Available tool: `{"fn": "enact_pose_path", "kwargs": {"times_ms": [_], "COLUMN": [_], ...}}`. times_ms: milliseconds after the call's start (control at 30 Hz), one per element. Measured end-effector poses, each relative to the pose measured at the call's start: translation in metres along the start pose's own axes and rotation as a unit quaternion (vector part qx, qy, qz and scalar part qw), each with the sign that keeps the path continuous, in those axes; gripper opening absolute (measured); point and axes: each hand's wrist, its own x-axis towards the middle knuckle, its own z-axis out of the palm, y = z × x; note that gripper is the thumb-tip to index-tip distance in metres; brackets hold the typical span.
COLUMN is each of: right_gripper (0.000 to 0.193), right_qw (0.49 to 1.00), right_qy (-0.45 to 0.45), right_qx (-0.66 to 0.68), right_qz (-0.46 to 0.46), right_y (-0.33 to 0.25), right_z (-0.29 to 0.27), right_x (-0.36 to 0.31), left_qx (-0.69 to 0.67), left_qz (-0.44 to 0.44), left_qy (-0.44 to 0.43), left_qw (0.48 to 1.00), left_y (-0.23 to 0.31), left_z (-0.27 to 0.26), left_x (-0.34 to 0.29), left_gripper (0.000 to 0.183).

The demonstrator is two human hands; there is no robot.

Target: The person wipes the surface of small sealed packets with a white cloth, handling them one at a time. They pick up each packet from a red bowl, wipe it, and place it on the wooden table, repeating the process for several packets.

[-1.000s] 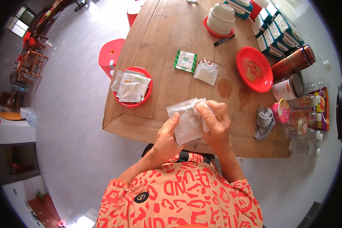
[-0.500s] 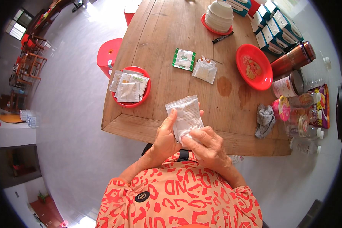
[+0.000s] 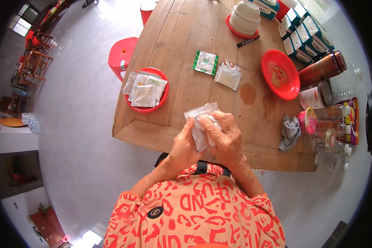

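Observation:
My left hand (image 3: 182,148) grips a flat white sachet (image 3: 198,112) near the table's front edge, thumb on its face and fingers behind it. A wadded white tissue (image 3: 211,120) is pinched in my right hand (image 3: 228,136) and pressed against the sachet's right side. My right fingers hide much of the sachet's face. Farther up the table lie a green-edged white packet (image 3: 206,62) and a small stack of whitish sachets (image 3: 227,77). Several more sachets fill the round red dish (image 3: 166,97) to the left.
At the right stand a red plate (image 3: 280,74), a copper-coloured flask (image 3: 323,68), a tin (image 3: 315,96), clear bottles and a grey cloth (image 3: 290,133). Farther back are stacked white bowls (image 3: 244,18), a black marker (image 3: 248,41) and teal-and-white boxes (image 3: 308,39). A red stool (image 3: 122,52) touches the left side.
My right hand and the tissue have moved up the sachet from its lower end toward its upper right side. The view has shifted slightly.

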Motion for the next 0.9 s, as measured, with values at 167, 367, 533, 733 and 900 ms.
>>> {"fn": "enact_pose_path", "kwargs": {"times_ms": [167,367,533,733,900], "right_gripper": [0.037,0.032,0.035,0.032,0.029], "right_qw": [0.995,0.976,0.997,0.998,0.991], "right_qy": [-0.073,-0.154,-0.010,-0.045,-0.089], "right_qx": [0.038,0.152,0.060,0.048,0.099], "right_qz": [-0.055,-0.034,0.045,-0.024,-0.033], "right_y": [-0.005,-0.006,0.004,-0.008,-0.013], "right_z": [-0.011,-0.027,-0.012,0.006,-0.004], "right_x": [-0.005,-0.008,0.012,0.004,-0.009], "left_qx": [0.042,0.046,0.089,0.031,-0.005], "left_qz": [0.012,0.013,0.005,0.020,0.025], "left_qy": [-0.006,-0.036,0.079,-0.023,-0.058], "left_qw": [0.999,0.998,0.993,0.999,0.998], "left_y": [0.001,0.001,0.000,0.002,0.007], "left_z": [0.008,0.001,0.010,-0.002,-0.007], "left_x": [0.002,0.007,0.005,0.008,0.009], "left_gripper": [0.058,0.064,0.065,0.071,0.069]}}
